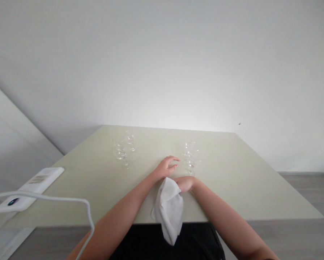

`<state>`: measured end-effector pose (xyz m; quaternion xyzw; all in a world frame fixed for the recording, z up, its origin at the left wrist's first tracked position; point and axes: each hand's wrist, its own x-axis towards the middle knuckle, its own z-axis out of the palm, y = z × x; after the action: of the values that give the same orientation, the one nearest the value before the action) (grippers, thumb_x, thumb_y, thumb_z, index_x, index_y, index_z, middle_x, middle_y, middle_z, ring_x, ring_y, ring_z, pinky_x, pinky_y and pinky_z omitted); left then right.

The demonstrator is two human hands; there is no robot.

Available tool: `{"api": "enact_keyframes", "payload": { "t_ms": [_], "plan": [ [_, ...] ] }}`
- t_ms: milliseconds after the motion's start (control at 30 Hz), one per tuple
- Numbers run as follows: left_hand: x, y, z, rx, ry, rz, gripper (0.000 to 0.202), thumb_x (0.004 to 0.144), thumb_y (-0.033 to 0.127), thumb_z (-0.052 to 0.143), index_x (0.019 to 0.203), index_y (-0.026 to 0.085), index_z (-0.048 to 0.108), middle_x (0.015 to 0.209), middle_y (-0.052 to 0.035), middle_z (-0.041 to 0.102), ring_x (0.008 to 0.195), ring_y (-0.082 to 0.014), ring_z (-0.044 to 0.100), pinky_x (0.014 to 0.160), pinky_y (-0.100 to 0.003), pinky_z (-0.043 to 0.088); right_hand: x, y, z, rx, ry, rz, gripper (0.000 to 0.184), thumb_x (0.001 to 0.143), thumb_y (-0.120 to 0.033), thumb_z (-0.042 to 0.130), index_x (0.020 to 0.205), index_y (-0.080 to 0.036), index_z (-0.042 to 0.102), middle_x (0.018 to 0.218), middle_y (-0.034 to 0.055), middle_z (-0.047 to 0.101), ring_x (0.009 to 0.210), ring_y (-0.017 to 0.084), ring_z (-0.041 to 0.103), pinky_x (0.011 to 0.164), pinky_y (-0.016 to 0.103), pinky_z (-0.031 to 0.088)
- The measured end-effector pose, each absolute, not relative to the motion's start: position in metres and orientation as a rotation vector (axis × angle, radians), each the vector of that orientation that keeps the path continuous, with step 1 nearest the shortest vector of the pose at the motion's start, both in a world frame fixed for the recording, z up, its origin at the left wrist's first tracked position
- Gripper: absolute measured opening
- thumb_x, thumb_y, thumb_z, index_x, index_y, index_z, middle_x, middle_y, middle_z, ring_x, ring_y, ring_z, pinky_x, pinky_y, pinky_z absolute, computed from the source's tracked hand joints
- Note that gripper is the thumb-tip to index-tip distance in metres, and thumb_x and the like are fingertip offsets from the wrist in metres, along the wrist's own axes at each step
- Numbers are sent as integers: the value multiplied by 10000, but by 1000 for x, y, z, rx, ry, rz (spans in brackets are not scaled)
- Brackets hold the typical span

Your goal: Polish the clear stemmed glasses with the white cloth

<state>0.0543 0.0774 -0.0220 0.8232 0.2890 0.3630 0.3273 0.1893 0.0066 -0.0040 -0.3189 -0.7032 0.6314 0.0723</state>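
Note:
My left hand [166, 168] is over the table with thumb and fingers apart, holding nothing visible. Just nearer to me, my right hand [186, 183] is closed on a white cloth [168, 209], its fingertips hidden behind the fabric. The cloth hangs down past the front table edge; whether anything is inside it I cannot tell. Beyond my right hand stand clear stemmed glasses [189, 156], close together and hard to separate by eye. Another group of clear stemmed glasses [121, 151] is farther left, apart from both hands.
The pale table [248, 187] reaches back to a white wall [167, 65]. At its left edge lies a white power strip [38, 184], with a white cable [61, 198] curving across the near left. Grey floor [311, 187] shows at the right.

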Motion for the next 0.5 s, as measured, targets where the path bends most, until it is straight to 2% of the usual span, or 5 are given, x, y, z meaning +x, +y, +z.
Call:
{"api": "enact_keyframes", "payload": {
  "t_ms": [100, 200, 333, 500],
  "plan": [
    [46, 86, -18, 1893, 1036, 1192, 309, 808, 273, 600, 1114, 227, 602, 1194, -73, 605, 1138, -214, 551, 948, -378, 454, 189, 8, -7, -851, -2056, 2063, 164, 837, -141, 598, 984, -123, 668, 950, 64, 709, 976, 194, 643, 877, 278, 478],
    [35, 101, -18, 1586, 1244, 1438, 416, 781, 270, 645, 1181, 229, 538, 1307, -100, 494, 1129, -214, 551, 918, -369, 482, 187, 9, -8, -826, -2019, 2110, 194, 828, -221, 654, 989, -112, 659, 901, 58, 710, 960, 187, 646, 872, 273, 486],
    [19, 121, -18, 1185, 1384, 1650, 602, 756, 243, 678, 1300, 222, 422, 1425, -135, 307, 1100, -193, 579, 971, -353, 473, 188, 11, -9, -819, -2038, 2108, 235, 808, -232, 687, 1010, -118, 651, 889, 55, 714, 927, 181, 652, 839, 262, 503],
    [9, 132, -16, 984, 1384, 1753, 703, 751, 212, 676, 1364, 264, 334, 1459, -130, 216, 1126, -203, 583, 938, -333, 510, 193, 14, -13, -839, -2068, 2087, 249, 808, -234, 680, 991, -67, 652, 915, 76, 707, 917, 183, 647, 821, 268, 513]
  ]
}}
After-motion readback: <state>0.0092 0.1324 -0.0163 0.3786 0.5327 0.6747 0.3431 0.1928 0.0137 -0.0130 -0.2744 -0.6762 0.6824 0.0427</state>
